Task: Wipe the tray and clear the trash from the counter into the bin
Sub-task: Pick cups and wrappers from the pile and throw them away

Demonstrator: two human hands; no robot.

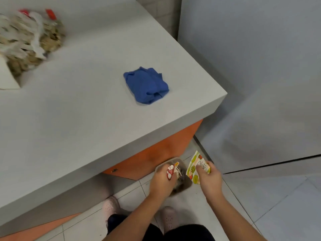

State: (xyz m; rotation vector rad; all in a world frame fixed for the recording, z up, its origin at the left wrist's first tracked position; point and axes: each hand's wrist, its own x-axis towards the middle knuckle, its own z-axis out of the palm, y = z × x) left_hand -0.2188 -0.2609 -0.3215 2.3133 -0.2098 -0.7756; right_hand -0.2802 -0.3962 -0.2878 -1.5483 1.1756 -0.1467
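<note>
Bin (167, 161) below counter (104, 122) edge, floor (264, 197) open rightward; left hand (160, 181) gripped red wrapper (169, 172), right hand (211, 180) pinched packet (195, 166) reading "MER".

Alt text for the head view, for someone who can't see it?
Both hands are over a grey bin on the floor: the left hand holds a red-and-white wrapper, the right hand a yellow fruit-print packet. A crumpled blue cloth lies near the corner of the grey counter.

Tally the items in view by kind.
packets: 2, a red-white packet in the left hand, a green-yellow packet in the right hand
blue cloth: 1
trash pile on the counter: 1
bin: 1
total: 5
</note>
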